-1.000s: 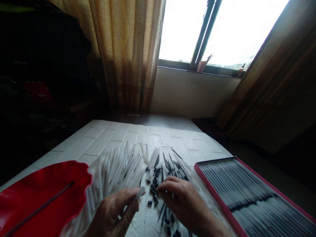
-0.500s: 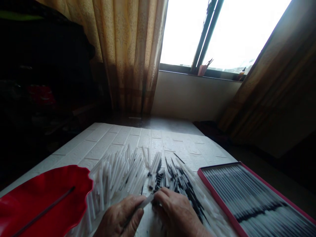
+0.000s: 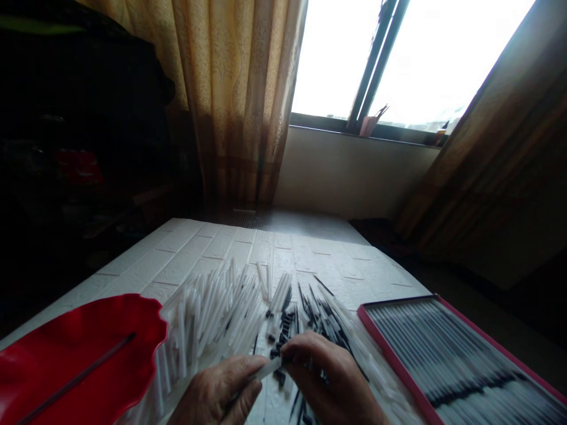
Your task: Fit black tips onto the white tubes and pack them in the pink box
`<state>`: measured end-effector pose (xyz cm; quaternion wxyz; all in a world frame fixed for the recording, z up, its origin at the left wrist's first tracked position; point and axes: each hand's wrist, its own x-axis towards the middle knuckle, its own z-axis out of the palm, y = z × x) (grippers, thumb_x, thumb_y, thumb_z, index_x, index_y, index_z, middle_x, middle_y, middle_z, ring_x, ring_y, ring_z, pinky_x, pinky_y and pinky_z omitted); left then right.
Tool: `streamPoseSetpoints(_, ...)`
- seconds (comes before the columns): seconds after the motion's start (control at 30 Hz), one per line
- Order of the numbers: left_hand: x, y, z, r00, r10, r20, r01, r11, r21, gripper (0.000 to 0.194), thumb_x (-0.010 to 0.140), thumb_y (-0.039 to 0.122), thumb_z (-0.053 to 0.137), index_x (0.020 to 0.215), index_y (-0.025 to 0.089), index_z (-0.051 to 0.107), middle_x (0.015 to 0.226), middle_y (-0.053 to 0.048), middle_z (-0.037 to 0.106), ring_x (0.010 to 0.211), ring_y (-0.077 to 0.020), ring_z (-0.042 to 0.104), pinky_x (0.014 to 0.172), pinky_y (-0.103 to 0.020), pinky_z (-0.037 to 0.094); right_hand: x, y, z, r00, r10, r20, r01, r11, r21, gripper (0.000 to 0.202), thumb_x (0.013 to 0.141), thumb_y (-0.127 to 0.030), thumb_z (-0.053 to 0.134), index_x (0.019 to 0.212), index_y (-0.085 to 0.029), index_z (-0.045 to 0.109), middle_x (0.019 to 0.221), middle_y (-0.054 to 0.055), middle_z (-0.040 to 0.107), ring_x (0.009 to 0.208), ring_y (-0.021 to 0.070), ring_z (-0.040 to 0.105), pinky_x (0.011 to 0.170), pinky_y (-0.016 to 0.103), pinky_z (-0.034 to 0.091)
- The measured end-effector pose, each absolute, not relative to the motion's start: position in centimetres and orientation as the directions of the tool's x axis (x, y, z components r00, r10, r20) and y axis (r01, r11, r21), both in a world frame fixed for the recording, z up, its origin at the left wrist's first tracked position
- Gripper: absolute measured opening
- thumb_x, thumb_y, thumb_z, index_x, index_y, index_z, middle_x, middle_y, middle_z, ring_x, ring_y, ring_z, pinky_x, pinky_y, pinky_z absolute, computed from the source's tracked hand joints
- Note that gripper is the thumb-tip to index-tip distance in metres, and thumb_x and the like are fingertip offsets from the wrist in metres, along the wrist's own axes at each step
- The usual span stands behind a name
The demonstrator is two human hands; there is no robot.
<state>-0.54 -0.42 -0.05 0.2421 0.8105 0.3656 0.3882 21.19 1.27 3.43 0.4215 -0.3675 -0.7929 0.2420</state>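
One left hand (image 3: pixel 215 391), one right hand (image 3: pixel 334 375), fingers pinched on one tube (image 3: pixel 268 369); one red dish (image 3: pixel 106 327)

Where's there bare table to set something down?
Widest: far band of the white brick-pattern tabletop, beyond the clear tubes and black rods. Smaller: between red dish and tabletop's left edge. Crowded: black caps ahead of left hand and right hand; tubes up to dish.
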Motion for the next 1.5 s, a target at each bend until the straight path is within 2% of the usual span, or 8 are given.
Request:
streamPoseSetpoints(0.43,-0.37,-0.35,0.30,0.453,0.784,0.424,0.433,-0.609,0.665,0.026,0.096,0.019,0.051,0.118,0.029,0.058,0.095,0.003,0.074,0.084,-0.0114,0.072,0.075,-0.015,0.053,21.45,1.42,3.49,-0.418,0.755,0.506,0.398,0.652,-0.645,0.013,0.089,-0.013,0.053,0.094,-0.019,0.064,0.081,0.004,0.067,0.070,0.0133,0.064,0.063,0.020,0.050)
streamPoseSetpoints(0.63,-0.39,-0.18,0.04,0.450,0.754,0.479,0.414,-0.651,0.636,0.025,0.095,0.019,0.051,0.118,0.027,0.058,0.094,0.002,0.074,0.083,-0.0121,0.073,0.075,-0.015,0.054,21.56,1.52,3.45,-0.444,0.752,0.486,0.410,0.654,-0.636,0.014,0.089,-0.012,0.054,0.095,-0.020,0.065,0.085,0.004,0.069,0.075,0.0137,0.067,0.067,0.020,0.051)
streamPoseSetpoints(1.07,-0.28,-0.36,0.29,0.440,0.757,0.484,0.443,-0.651,0.616,0.024,0.094,0.021,0.052,0.115,0.029,0.061,0.089,0.002,0.074,0.079,-0.0135,0.073,0.073,-0.016,0.055,21.61,1.53,3.58,-0.496,0.739,0.457,0.413,0.663,-0.624,0.016,0.091,-0.013,0.052,0.095,-0.019,0.065,0.084,0.005,0.069,0.073,0.0137,0.067,0.066,0.020,0.052)
streamPoseSetpoints(1.33,-0.37,-0.10,0.30,0.493,0.725,0.481,0.478,-0.688,0.547,0.026,0.095,0.021,0.049,0.117,0.028,0.061,0.087,0.000,0.072,0.075,-0.0147,0.073,0.068,-0.018,0.056,21.69,1.54,4.09,-0.548,0.720,0.426,0.469,0.686,-0.556,0.015,0.091,-0.018,0.052,0.092,-0.018,0.066,0.081,0.006,0.071,0.070,0.0149,0.068,0.064,0.020,0.050)
streamPoseSetpoints(1.5,-0.49,-0.29,0.23,0.509,0.736,0.446,0.496,-0.674,0.547,0.025,0.097,0.023,0.049,0.118,0.028,0.061,0.088,-0.001,0.072,0.076,-0.0153,0.072,0.067,-0.018,0.055,21.69,1.32,4.20,-0.562,0.729,0.390,0.578,0.684,-0.444,0.019,0.092,-0.022,0.050,0.083,-0.018,0.066,0.072,0.004,0.067,0.062,0.0140,0.065,0.057,0.020,0.044)
